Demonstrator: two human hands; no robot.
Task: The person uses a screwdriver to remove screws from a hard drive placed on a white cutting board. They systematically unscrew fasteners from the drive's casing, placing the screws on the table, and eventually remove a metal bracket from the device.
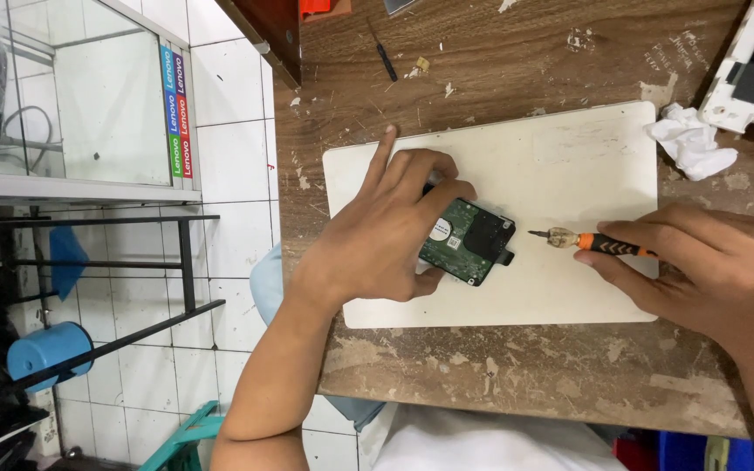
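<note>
Held the small green drive (467, 237) down flat under the left hand (386, 228), on the white board (569, 174). Gripped the orange screwdriver (591, 242) tight in the right hand (709, 262), tip just beside the drive. Could slip and scratch it, if pushed crooked.

hard drive (469, 240) on pad (569, 166), screwdriver (591, 242) right

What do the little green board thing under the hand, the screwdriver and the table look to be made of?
The drive: a glossy green circuit board with black plastic or metal edging. The screwdriver, in the right hand: dull metal tip, orange-and-black handle, probably plastic or rubber. The table: dark wood-grain, likely laminate, chipped pale at the edge. The left hand holds the drive.
</note>
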